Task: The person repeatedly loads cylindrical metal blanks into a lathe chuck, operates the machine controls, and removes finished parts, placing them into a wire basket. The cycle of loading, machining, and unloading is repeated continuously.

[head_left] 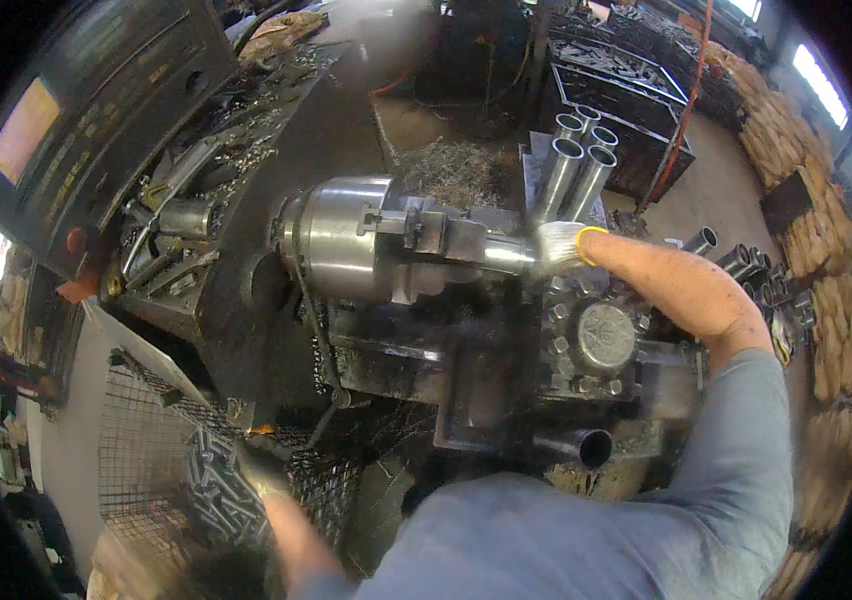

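My right hand (558,248), in a white knit glove with a yellow cuff, is closed round the free end of a shiny metal tube (509,254). The tube's other end sits between the jaws (433,234) of a lathe chuck (341,232). Just beyond this hand, several open metal tubes (562,172) stand upright in a cluster. The tool post (604,338), with bolts round its top, lies on the near side of the hand. Low on the left, my left hand (262,472) is smeared by motion beside a wire mesh basket (136,425); its fingers cannot be made out.
Small metal pieces (221,490) lie inside the mesh basket. Metal shavings (456,165) heap up behind the chuck. More tubes (736,260) stand at the right, before stacked tan sacks (831,290). A dark bin (626,130) of parts stands at the back; a control panel (66,150) rises at left.
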Action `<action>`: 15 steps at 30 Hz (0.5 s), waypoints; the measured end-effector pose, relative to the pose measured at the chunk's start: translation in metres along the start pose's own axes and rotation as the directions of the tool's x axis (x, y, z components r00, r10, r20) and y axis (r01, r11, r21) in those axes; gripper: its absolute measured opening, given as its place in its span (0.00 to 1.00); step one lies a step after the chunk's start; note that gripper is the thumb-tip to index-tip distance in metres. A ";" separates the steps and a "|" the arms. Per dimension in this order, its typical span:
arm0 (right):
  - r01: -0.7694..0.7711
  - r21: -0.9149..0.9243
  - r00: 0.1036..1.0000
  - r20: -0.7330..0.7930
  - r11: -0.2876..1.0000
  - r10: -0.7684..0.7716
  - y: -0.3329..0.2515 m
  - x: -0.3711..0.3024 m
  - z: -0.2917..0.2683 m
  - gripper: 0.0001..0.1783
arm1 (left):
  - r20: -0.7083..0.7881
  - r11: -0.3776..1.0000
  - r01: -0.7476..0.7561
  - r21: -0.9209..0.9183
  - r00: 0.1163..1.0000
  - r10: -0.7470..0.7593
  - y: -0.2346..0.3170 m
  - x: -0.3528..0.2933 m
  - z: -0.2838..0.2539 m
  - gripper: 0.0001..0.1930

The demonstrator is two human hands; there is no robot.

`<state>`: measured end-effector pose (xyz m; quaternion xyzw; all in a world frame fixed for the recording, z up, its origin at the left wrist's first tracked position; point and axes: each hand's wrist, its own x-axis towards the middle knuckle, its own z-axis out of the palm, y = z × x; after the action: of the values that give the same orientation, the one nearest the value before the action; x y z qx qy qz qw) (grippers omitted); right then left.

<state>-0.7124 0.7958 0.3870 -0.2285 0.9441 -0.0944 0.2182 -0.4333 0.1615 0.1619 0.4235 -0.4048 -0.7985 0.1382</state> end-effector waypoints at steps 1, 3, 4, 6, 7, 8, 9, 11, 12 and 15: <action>-0.074 0.045 0.997 0.021 0.996 0.073 -0.003 0.004 0.001 0.26 | 0.090 1.000 0.010 0.025 0.996 -0.012 0.004 -0.003 -0.002 0.27; -0.242 0.248 0.969 0.113 0.938 0.220 -0.014 0.014 -0.001 0.24 | 0.164 0.983 0.174 -0.059 0.973 -0.163 0.010 0.001 -0.009 0.22; -0.131 0.219 0.991 0.063 0.967 0.120 -0.022 0.017 -0.002 0.31 | 0.193 0.975 0.204 -0.085 0.964 -0.185 0.013 0.007 -0.014 0.20; 0.051 0.239 0.993 -0.120 0.970 -0.023 -0.036 0.017 -0.006 0.40 | 0.170 0.986 0.161 -0.037 0.974 -0.153 0.015 0.029 -0.022 0.18; 0.029 0.203 0.997 -0.071 0.979 -0.014 -0.040 0.011 -0.010 0.46 | 0.135 0.993 0.121 -0.012 0.984 -0.119 0.013 0.042 -0.025 0.18; 0.004 0.197 0.995 -0.098 0.980 0.015 -0.046 -0.001 -0.012 0.45 | 0.113 0.987 0.162 0.007 0.980 -0.161 0.010 0.053 -0.027 0.17; -0.073 0.166 0.990 -0.106 0.983 0.091 -0.048 -0.018 -0.016 0.44 | 0.183 0.983 -0.079 0.164 0.982 0.049 0.006 0.059 -0.027 0.19; -0.151 0.153 0.955 -0.232 0.977 0.184 -0.050 -0.066 -0.022 0.40 | 0.332 0.821 -0.426 0.380 0.891 0.309 0.000 0.054 -0.021 0.22; -0.095 0.168 0.911 -0.383 0.981 0.154 -0.049 -0.100 -0.025 0.37 | 0.130 0.999 0.035 0.006 0.991 -0.036 0.003 0.043 -0.012 0.26; -0.198 0.311 0.605 -0.707 0.929 0.366 -0.067 -0.202 0.001 0.26 | 0.026 0.467 -0.602 0.648 0.630 0.776 0.025 -0.037 0.031 0.19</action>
<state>-0.5241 0.8328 0.4794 0.0074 0.9576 -0.2397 -0.1597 -0.4384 0.1828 0.2113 0.3466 -0.7491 -0.4320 0.3635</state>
